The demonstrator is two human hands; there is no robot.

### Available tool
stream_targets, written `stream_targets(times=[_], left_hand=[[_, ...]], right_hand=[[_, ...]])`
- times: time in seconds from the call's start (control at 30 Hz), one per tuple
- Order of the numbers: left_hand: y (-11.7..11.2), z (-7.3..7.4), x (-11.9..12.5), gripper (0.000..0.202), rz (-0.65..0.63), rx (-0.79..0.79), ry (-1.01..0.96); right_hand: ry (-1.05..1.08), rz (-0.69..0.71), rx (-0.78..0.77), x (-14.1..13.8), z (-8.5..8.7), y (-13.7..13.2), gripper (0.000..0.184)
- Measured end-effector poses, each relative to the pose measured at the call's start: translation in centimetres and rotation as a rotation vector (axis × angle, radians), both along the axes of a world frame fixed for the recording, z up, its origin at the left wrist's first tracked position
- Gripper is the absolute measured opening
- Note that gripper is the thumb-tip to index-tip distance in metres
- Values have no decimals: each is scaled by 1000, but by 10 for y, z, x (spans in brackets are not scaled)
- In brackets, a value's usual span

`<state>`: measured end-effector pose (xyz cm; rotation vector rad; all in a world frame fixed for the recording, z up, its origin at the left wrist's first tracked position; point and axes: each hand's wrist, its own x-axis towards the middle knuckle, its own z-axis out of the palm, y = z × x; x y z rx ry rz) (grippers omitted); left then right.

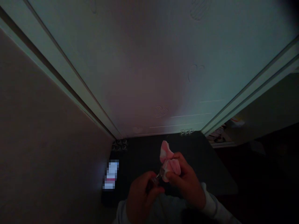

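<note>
Head view: right hand (187, 183) clutches pink cloth (168, 160), left hand (141, 196) pinches small object (158, 178).

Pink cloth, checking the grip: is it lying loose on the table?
No, the pink cloth is pinched in the fingers of the right hand, not lying on the table.

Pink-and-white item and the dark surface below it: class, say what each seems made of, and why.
Pink-and-white item, pinched in the right hand: probably soft fabric, matt; it bunches and folds. Dark surface: perhaps a matt mat; too dim to tell.
</note>
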<state>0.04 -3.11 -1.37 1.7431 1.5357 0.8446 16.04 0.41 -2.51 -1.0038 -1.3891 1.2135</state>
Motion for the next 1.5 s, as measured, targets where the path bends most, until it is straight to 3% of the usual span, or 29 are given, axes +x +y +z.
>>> stream_targets(times=[0.23,0.37,0.5,0.73,1.03,1.2,1.33,1.5], left_hand=[[-3,-5,3,6,62,-204,-373],[-2,-12,4,22,51,-251,-596],[2,-8,6,39,62,-361,-794],[8,-1,7,50,114,-461,-844],[9,-18,4,48,66,-621,-968],[11,-18,9,52,25,-710,-1049],[9,-16,12,56,51,-555,-843],[1,-10,3,48,160,-28,-435]], right_hand=[[-67,1,64,1,3,-1,4],[-65,9,117,1,2,0,3],[-100,18,148,2,-1,0,4],[-167,5,191,3,-1,1,6],[-250,-11,227,3,-9,1,4],[-255,3,226,5,-12,1,4],[-166,27,121,7,-16,2,9],[-23,39,-74,6,-23,1,17]])
